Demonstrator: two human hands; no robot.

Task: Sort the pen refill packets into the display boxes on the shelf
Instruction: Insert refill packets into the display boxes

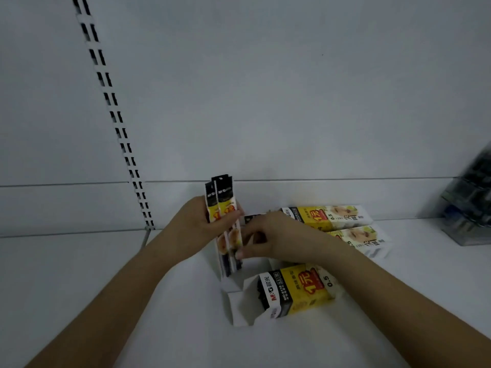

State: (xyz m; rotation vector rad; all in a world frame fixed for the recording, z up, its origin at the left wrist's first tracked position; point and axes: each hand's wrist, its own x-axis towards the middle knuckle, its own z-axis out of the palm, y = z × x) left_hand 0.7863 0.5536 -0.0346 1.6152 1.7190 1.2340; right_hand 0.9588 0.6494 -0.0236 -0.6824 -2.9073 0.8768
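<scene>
While two pen refill packets point(224, 224) are held upright near the middle of the shelf point(79, 274), the left hand point(202, 224) is seen clamped around their mid-section, thumb across the front. Their lower ends are set inside an open white display box point(233, 285). The right hand point(268, 240) is placed just beside the packets, fingertips touching their lower part; whether anything is gripped there cannot be told. A second display box point(297, 293), printed yellow and black, is laid on its side toward the shelf's front edge, partly under the right forearm. Two more boxes point(334, 216) are lying flat near the shelf's back edge. A blurred dark container point(470, 205) is noted at the right edge.
</scene>
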